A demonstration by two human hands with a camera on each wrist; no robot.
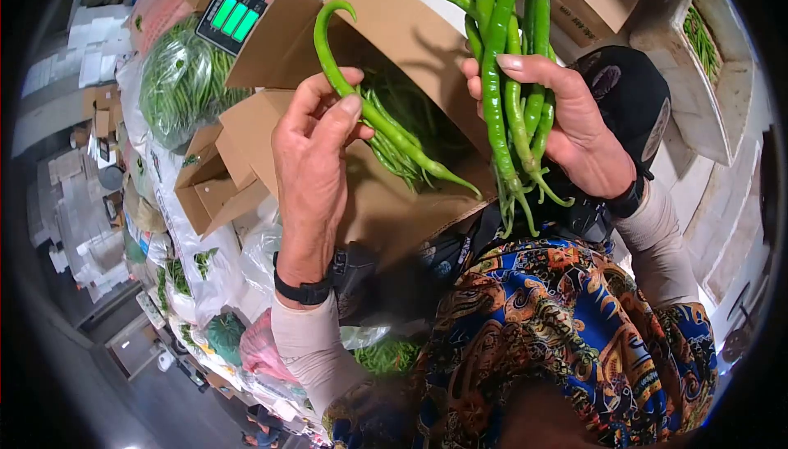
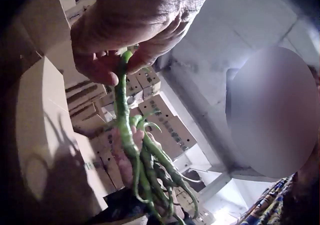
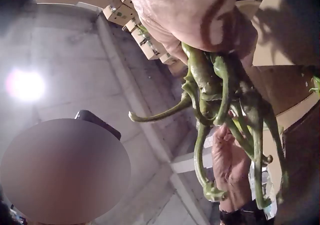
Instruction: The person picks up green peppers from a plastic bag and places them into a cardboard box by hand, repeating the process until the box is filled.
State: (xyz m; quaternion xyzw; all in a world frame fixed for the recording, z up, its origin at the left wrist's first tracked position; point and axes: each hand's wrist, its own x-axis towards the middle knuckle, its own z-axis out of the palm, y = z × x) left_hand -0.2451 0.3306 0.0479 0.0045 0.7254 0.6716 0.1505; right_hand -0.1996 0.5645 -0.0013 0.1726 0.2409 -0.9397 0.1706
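In the head view the left hand (image 1: 316, 149) pinches one long green pepper (image 1: 397, 131) between thumb and fingers, its curled tip up and its stem end toward the lower right. The right hand (image 1: 587, 129) grips a bunch of long green peppers (image 1: 492, 80), stems hanging down. Behind the left hand's pepper, more green peppers (image 1: 390, 158) lie in an open cardboard box (image 1: 394, 30). The left wrist view shows the left hand (image 2: 137, 25) above the single pepper (image 2: 121, 100). In the right wrist view, stems (image 3: 200, 155) hang under the right hand (image 3: 195, 20).
A scale with a lit green display (image 1: 235, 18) stands beyond the box. Left of it lies a clear bag of green vegetables (image 1: 180, 80). A smaller open carton (image 1: 217, 186) is left of the box. At the right stands a white foam box (image 1: 730, 112) with green peppers inside.
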